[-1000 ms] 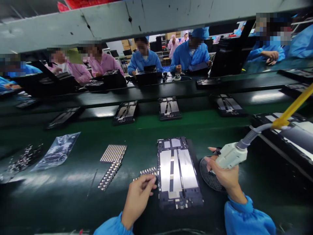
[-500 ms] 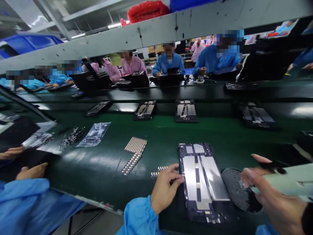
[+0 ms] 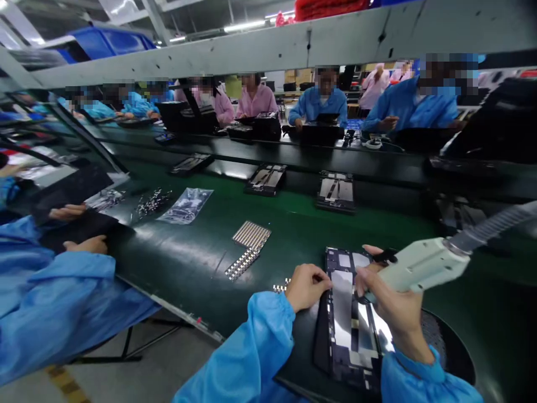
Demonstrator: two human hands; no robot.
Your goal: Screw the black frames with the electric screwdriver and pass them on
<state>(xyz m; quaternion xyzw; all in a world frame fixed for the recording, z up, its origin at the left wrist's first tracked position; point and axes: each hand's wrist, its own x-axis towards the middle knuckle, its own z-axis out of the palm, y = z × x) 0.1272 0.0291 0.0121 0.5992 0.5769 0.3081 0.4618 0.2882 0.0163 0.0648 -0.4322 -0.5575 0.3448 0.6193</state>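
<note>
In the head view, an opened tablet (image 3: 343, 324) lies by the near edge of the counter (image 3: 184, 260). The left hand (image 3: 308, 286) is at the tablet's left side, fingers pressed together; whether they pinch anything is hidden. The right hand (image 3: 396, 308) grips a pale tool (image 3: 423, 266), fingers wrapped round it, over the tablet.

An opened tablet (image 3: 343, 313) lies on a workbench (image 3: 176, 252), the left hand (image 3: 309, 286) at its left edge, the right hand (image 3: 390, 296) over its right half with a handheld tool (image 3: 423, 266). Right of the tablet sits a round mat (image 3: 448, 341). To its left lie a short strip (image 3: 280, 289), then a parts sheet (image 3: 251, 235) with a longer strip (image 3: 241, 266) against it, and farther out, a plastic bag (image 3: 188, 206) and a pile of small pieces (image 3: 154, 202). Behind the tablet, more devices (image 3: 335, 190) form a row; beyond them are workers (image 3: 321, 106).
</note>
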